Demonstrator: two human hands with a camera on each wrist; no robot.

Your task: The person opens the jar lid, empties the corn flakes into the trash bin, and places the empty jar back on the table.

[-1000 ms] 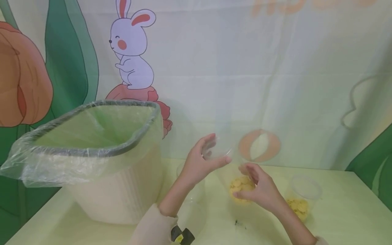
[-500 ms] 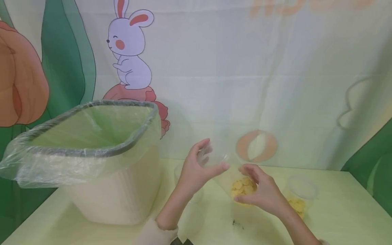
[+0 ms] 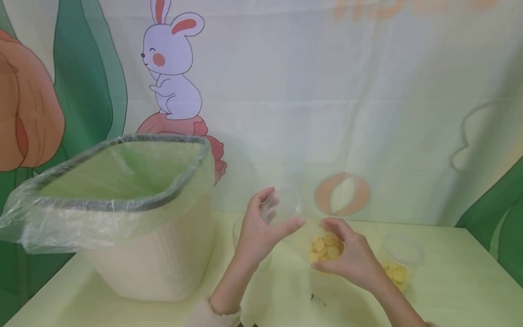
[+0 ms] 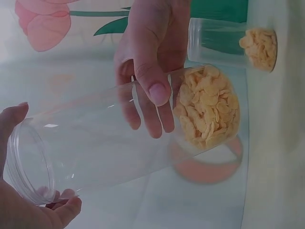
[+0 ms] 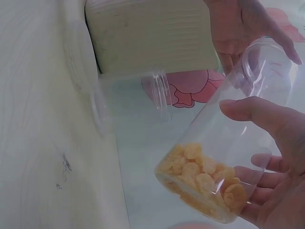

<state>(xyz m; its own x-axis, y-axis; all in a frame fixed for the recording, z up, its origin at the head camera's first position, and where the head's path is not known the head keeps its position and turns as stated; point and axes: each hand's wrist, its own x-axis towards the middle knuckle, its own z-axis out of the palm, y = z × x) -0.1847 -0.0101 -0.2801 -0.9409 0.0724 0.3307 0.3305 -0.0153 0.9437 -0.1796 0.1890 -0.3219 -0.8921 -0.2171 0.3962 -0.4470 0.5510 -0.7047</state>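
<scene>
A tall clear plastic jar (image 4: 100,152) is held tilted in the air between both hands, its mouth end up and to the left. My left hand (image 3: 261,231) grips it around the threaded rim, thumb on the near side. Lower down, my right hand (image 3: 353,256) curls around the jar's body, thumb across the front in both wrist views. Yellow cornflakes (image 3: 325,249) lie heaped in the bottom end of this jar. No lid shows on its mouth.
A second clear jar (image 3: 402,254) with flakes stands to the right. Another clear jar (image 5: 131,98), with no flakes showing, stands beside the bin. The big lined bin (image 3: 163,259) occupies the table's left. Dark specks (image 3: 317,299) mark the tabletop (image 3: 449,281).
The left hand and the jar's mouth have dropped slightly, and the mouth shows rounder from the head. The flakes, blurred earlier, look sharper now. Both hands keep their hold.
</scene>
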